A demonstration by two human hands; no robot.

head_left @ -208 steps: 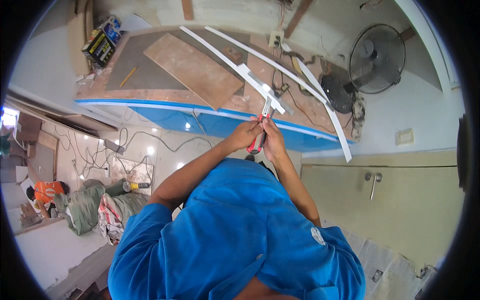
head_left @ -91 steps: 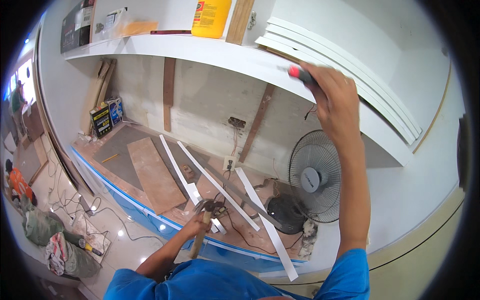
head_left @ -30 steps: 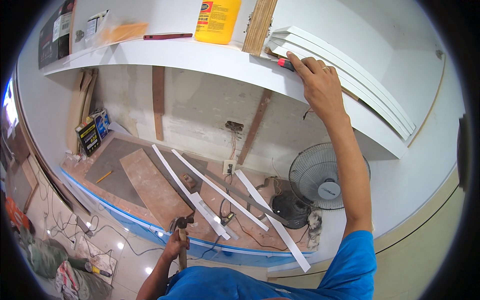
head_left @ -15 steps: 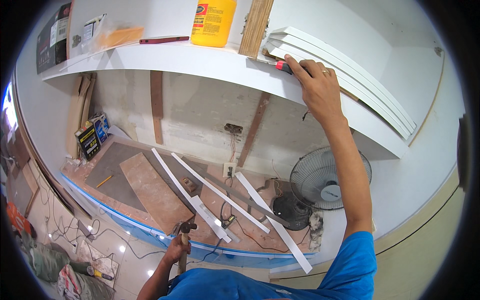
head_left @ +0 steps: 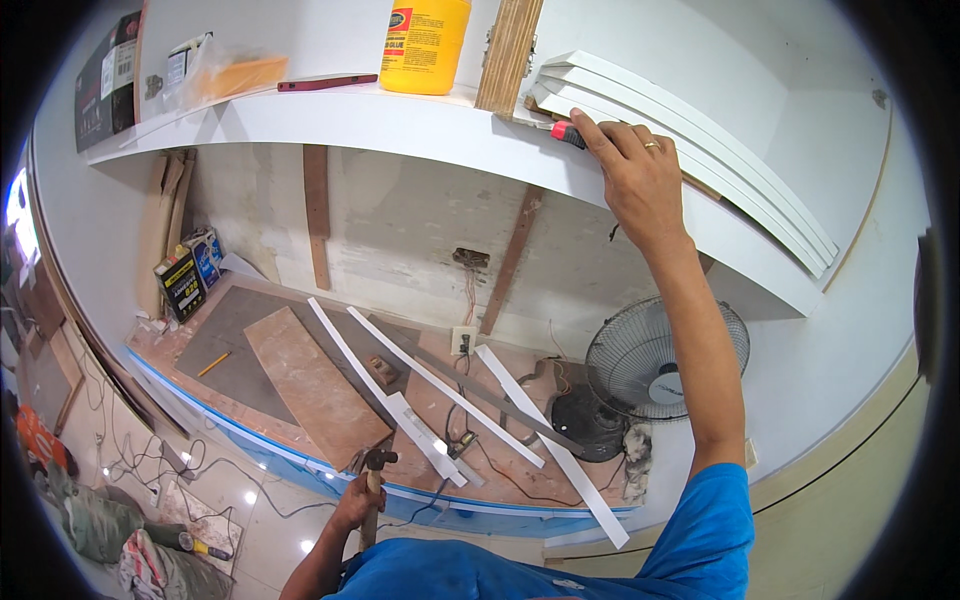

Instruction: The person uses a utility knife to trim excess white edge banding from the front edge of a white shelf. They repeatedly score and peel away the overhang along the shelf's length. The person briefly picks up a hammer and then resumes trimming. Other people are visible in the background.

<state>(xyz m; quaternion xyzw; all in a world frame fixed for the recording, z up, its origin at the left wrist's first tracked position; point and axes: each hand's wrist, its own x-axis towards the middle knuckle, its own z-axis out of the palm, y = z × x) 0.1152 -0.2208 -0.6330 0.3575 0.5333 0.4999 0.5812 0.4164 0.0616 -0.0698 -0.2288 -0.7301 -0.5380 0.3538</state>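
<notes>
A rough, patchy plaster wall (head_left: 390,220) with brown timber battens (head_left: 316,215) backs a pinkish, dust-marked tabletop (head_left: 530,484) edged in blue. On the tabletop lie a flat rectangular brown board (head_left: 315,385), scuffed pale, and long, narrow white strips (head_left: 450,390) with straight, smooth faces. Above, a smooth white shelf (head_left: 300,115) carries a yellow plastic bottle (head_left: 424,45), a grained wooden upright (head_left: 511,55) and a stack of white panels (head_left: 690,145). The bladed tool (head_left: 568,134) has a thin metal blade and a short red and black handle; it is positioned at the shelf's front edge, blade directed toward the foot of the upright. The right hand (head_left: 641,182) pinches its handle between thumb and fingers. The claw hammer (head_left: 376,460) has a dark metal head and a pale wooden handle; it stands roughly upright, head uppermost, before the tabletop's front edge. The left hand (head_left: 355,500) is closed around its handle.
</notes>
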